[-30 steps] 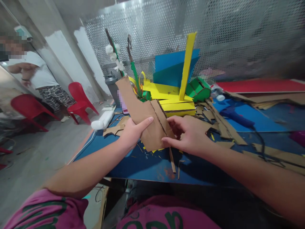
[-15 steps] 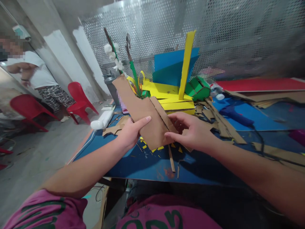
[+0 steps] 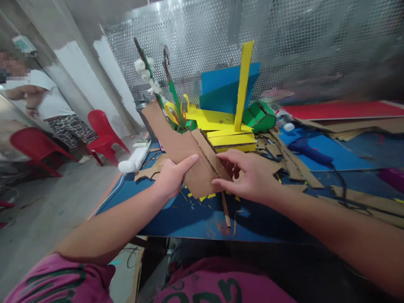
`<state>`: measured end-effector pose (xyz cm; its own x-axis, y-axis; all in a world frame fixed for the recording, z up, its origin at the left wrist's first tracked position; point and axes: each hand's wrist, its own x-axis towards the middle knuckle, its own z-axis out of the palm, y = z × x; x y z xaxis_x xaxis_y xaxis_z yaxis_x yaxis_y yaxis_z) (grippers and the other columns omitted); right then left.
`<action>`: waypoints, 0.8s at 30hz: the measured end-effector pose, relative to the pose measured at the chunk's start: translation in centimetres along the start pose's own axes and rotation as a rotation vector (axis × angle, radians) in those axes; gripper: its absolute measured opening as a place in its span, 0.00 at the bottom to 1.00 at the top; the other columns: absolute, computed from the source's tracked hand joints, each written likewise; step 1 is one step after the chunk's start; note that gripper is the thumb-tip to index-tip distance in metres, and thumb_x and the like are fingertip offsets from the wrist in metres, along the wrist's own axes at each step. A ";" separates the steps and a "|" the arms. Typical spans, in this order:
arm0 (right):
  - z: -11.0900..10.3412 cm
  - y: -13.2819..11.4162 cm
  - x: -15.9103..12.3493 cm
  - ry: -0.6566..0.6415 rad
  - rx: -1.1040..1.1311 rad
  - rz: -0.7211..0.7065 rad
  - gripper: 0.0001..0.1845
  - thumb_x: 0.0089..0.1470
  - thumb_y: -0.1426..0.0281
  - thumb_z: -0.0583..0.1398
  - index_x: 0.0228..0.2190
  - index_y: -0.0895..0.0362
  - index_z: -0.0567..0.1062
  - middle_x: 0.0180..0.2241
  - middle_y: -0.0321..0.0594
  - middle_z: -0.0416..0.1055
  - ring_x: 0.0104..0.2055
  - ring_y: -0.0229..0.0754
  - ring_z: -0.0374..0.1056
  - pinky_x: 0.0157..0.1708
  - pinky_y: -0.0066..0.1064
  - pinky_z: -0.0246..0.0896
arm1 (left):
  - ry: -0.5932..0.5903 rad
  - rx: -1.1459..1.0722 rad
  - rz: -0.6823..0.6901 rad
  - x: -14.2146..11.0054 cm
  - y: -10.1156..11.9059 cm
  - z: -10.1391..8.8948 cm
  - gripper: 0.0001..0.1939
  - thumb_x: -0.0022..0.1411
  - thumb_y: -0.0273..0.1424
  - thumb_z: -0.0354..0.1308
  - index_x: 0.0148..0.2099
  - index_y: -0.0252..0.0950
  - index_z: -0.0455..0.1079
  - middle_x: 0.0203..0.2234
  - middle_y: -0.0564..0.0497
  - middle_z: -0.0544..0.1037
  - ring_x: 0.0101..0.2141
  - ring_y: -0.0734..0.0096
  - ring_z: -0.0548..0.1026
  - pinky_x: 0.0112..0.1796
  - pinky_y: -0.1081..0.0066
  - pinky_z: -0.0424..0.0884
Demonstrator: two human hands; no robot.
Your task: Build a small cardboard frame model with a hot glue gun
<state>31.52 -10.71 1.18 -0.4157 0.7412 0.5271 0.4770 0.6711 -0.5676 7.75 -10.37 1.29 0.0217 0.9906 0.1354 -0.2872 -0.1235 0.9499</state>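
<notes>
A brown cardboard piece [image 3: 176, 147], cut with a long arm toward the upper left, is held tilted above the table. My left hand [image 3: 172, 176] is closed on its left side, thumb on the face and fingers hidden beneath. Along its right side runs a narrower cardboard strip [image 3: 210, 153], with a dark seam between the two. My right hand [image 3: 249, 174] pinches the strip and the lower right edge between thumb and fingers. Behind the cardboard stands a yellow cardboard construction [image 3: 232, 139] with a tall upright post [image 3: 244, 84].
On the blue table [image 3: 189, 223] lie cardboard scraps [image 3: 292, 164] and yellow bits. A blue glue gun [image 3: 311, 151] with a black cord lies right, near a green cardboard form [image 3: 259, 115]. A white power strip [image 3: 135, 158] is left. A person [image 3: 47, 92] stands beyond red chairs [image 3: 102, 130].
The cardboard piece and both hands have shifted slightly left and turned a little. My right fingers remain at the strip's edge. The view itself has moved slightly.
</notes>
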 end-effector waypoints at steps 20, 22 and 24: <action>-3.9 0.7 0.3 0.216 -0.031 -0.129 0.11 0.67 0.60 0.66 0.49 0.47 0.80 0.45 0.49 0.75 0.47 0.58 0.73 0.41 0.49 0.75 | 0.020 -0.219 -0.294 3.1 1.7 -2.7 0.28 0.55 0.47 0.76 0.55 0.40 0.81 0.49 0.43 0.89 0.60 0.39 0.82 0.61 0.47 0.79; -4.7 1.4 0.5 0.248 -0.097 -0.134 0.07 0.67 0.62 0.66 0.45 0.47 0.81 0.44 0.48 0.76 0.45 0.56 0.74 0.42 0.49 0.73 | 0.016 -0.238 -0.293 3.3 1.8 -2.9 0.28 0.56 0.47 0.75 0.56 0.40 0.81 0.49 0.44 0.89 0.61 0.38 0.82 0.61 0.46 0.80; -5.8 2.7 0.8 0.326 -0.153 -0.134 0.04 0.67 0.63 0.66 0.41 0.48 0.82 0.40 0.46 0.78 0.40 0.52 0.74 0.41 0.46 0.71 | 0.019 -0.258 -0.291 3.4 2.0 -3.1 0.29 0.58 0.47 0.74 0.57 0.40 0.80 0.48 0.44 0.89 0.59 0.40 0.83 0.61 0.48 0.80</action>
<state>36.97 -8.42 3.79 -0.2260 0.5866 0.7777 0.5550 0.7336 -0.3921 4.29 -7.02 2.74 0.1202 0.9833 -0.1366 -0.5028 0.1789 0.8457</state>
